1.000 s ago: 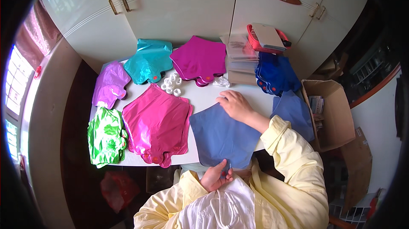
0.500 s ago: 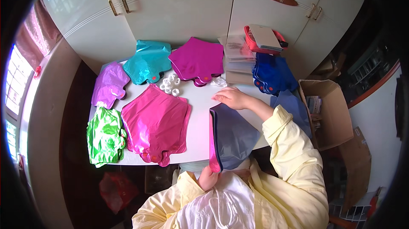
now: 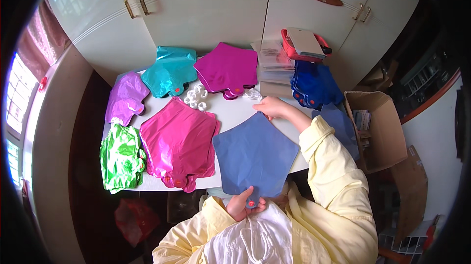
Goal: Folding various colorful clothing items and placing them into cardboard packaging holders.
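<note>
One grey-blue foil piece [image 3: 255, 153], five-cornered, with a red-marked tab: just right of the pink stack [image 3: 181, 141], its left corner reaching that stack's edge in this view. Layer count cannot be told.

Left hand [image 3: 239, 207]: nearer the wearer than the pink stack; grasping the foil piece at the tab, thumb on top, fingers beneath. The tab presumably serves as a handle that leaves the broad face uncreased.

Right hand [image 3: 273, 108]: beyond and to the right of the pink stack; fingers pinching the far corner. Two opposed grips likely hold the limp material spread and its outline square to the body.

White table [image 3: 230, 113]: beneath the pink stack.

Six further lots, apparently set apart by colour so that none mix: green stack [image 3: 120, 153], just left of the pink stack; lilac stack [image 3: 127, 94], beyond it to the left; teal stack [image 3: 169, 70], behind it; magenta stack [image 3: 228, 67], behind it to the right; dark blue stack [image 3: 316, 85] and second grey-blue lot [image 3: 338, 126], well to its right. Tabs on the pink and magenta stacks face the wearer, probably for easy lifting.

Several white rolls [image 3: 192, 99]: just behind the pink stack, bunched, perhaps against straying.

One cardboard box [image 3: 387, 139]: far right of the pink stack, upright, its mouth within view.
</note>
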Tool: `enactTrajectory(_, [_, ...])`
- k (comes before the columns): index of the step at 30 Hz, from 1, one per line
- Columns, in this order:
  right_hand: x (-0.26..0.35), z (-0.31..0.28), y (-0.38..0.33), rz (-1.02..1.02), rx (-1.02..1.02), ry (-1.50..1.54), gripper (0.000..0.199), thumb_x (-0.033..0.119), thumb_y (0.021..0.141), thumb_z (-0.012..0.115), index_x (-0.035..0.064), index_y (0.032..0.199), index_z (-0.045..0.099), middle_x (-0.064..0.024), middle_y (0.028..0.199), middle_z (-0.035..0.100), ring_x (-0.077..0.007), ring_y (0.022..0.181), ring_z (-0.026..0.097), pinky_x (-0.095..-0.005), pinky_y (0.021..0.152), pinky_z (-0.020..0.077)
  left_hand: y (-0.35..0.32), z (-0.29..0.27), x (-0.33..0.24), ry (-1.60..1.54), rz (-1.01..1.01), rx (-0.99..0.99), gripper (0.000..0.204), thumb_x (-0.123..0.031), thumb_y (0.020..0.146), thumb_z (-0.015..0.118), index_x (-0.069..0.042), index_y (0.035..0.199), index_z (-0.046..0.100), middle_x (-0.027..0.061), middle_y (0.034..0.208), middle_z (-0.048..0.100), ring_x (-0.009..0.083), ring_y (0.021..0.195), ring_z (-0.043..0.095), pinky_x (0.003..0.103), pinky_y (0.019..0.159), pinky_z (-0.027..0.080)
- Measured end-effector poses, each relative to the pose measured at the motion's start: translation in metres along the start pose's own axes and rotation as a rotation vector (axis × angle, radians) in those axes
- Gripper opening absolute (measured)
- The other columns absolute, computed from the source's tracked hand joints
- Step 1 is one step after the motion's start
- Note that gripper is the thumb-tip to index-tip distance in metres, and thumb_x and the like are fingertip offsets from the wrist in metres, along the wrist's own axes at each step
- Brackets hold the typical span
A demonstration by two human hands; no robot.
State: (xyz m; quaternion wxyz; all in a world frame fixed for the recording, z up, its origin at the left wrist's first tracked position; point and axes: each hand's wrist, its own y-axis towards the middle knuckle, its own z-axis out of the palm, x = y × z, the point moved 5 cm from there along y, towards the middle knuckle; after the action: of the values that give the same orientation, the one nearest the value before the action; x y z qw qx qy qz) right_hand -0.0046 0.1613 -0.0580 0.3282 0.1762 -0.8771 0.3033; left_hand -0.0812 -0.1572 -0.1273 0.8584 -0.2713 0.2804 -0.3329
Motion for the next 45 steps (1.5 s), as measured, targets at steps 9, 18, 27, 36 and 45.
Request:
enactTrajectory(9, [0.007,0.005,0.013,0.005,-0.129,-0.232,0.021,0.022,0.075,0.058,0.0022,0.07,0.064,-0.0117,0.06,0.063,-0.0215,0.053,0.064,-0.0336,0.06,0.0519,0.003,0.007,0.003,-0.083,-0.12,0.102,0.051,-0.042,0.098,0.037,0.005,0.113,0.052,0.0184,0.094,0.065,0.0297,0.089,0.065,0.043,0.081,0.054])
enactTrajectory(18, [0.009,0.001,0.006,-0.061,-0.059,-0.047,0.024,0.026,0.08,0.068,0.0016,0.079,0.065,-0.0086,0.063,0.062,-0.0151,0.053,0.06,-0.0305,0.055,0.0495,0.011,0.011,0.004,-0.216,-0.15,0.131,0.05,-0.047,0.097,0.036,0.0,0.107,0.052,0.0184,0.092,0.063,0.0292,0.081,0.063,0.044,0.078,0.053])
enactTrajectory(27, [-0.006,-0.004,0.008,-0.23,-0.071,-0.035,0.013,0.016,0.077,0.07,0.0034,0.078,0.066,-0.007,0.069,0.065,-0.0172,0.06,0.062,-0.0308,0.058,0.0492,0.016,0.021,-0.001,-0.218,-0.155,0.101,0.034,-0.039,0.1,0.039,-0.005,0.1,0.046,0.0122,0.082,0.056,0.0206,0.068,0.051,0.039,0.074,0.051])
enactTrajectory(36, [0.033,0.047,-0.075,-0.512,-0.391,-0.359,0.023,0.015,0.08,0.066,0.0045,0.097,0.055,-0.015,0.097,0.053,-0.0329,0.091,0.057,-0.0415,0.079,0.0484,0.016,0.031,-0.013,-0.226,-0.137,0.02,0.026,-0.032,0.101,0.039,-0.007,0.096,0.044,0.0112,0.079,0.054,0.0183,0.065,0.048,0.038,0.069,0.05])
enactTrajectory(45, [0.022,0.075,-0.093,-0.511,-0.679,-0.486,0.041,0.03,0.079,0.067,0.0068,0.111,0.055,-0.0105,0.112,0.052,-0.0289,0.106,0.05,-0.0418,0.093,0.0389,0.017,0.036,-0.014,-0.218,-0.08,0.043,0.025,-0.031,0.102,0.037,-0.008,0.095,0.044,0.011,0.078,0.054,0.0166,0.064,0.047,0.038,0.068,0.05])
